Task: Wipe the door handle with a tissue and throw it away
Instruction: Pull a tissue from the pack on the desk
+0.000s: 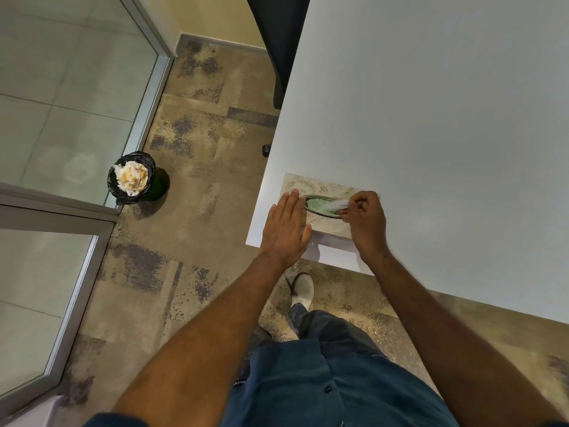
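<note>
A: We look down on a white table (431,118). At its near corner lies a tissue box (320,188), pale with a leaf pattern, its oval slot facing up.

B: We note the left hand (284,231) flat on the near left end of the box, fingers straight and together, palm down. It grasps nothing; it only presses on the lid.

A: The right hand (366,223) sits at the right end of the slot. Its thumb and forefinger are pinched on a white tissue (337,205) that sticks out of the opening. The other fingers are curled in.

B: So the tissue is partly in the box, partly in the pinch. We cannot tell how much of it remains inside.

A: On the floor to the left, well apart from the table, stands a small bin (132,178) with a black liner, heaped with crumpled white paper. It sits just beside the metal frame of a glass partition (147,97).

B: We see no door handle in this view. Below the arms we log blue clothing, dark trousers and one white shoe (303,289) on the mottled brown carpet (200,149). A dark chair (277,41) stands at the table's far left edge.
</note>
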